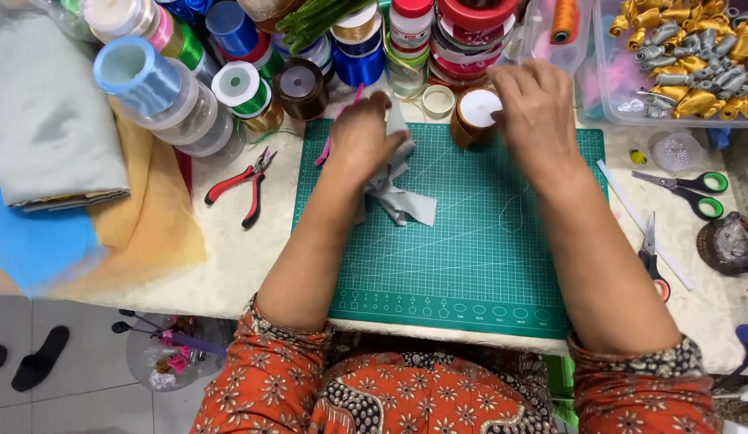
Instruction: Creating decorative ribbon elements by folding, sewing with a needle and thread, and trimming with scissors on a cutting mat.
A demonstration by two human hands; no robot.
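Head view: table (229,265) under a cream cloth, green gridded cutting mat (470,257) centred on it. Grey tiled floor at bottom left with a dark slipper (38,358) and a clear bowl of pink and purple bits (169,354).

Left hand (362,137) at the mat's top edge, grip pinched on a folded piece of grey ribbon (394,189); loose ribbon ends fan out on the mat just below the hand. Right hand (534,112) sits on a gold-brown ribbon spool (474,116) at the mat's top edge, fingers curled around it; can't tell how tight, fingertips are hidden behind the spool.

Around it: stack of ribbon spools (229,72) in blue, green, white and brown along the back left, red-handled pliers (245,183) left of the mat, folded grey fabric (52,120) over blue and yellow sheets far left. Right of the mat: green-handled scissors (687,189), smaller red-handled scissors (651,257), clear box of gold and silver ribbon roses (687,56).

Cut off or unclear: back row of spools runs out the top of frame; dark object at the right edge is partly cropped, can't identify.
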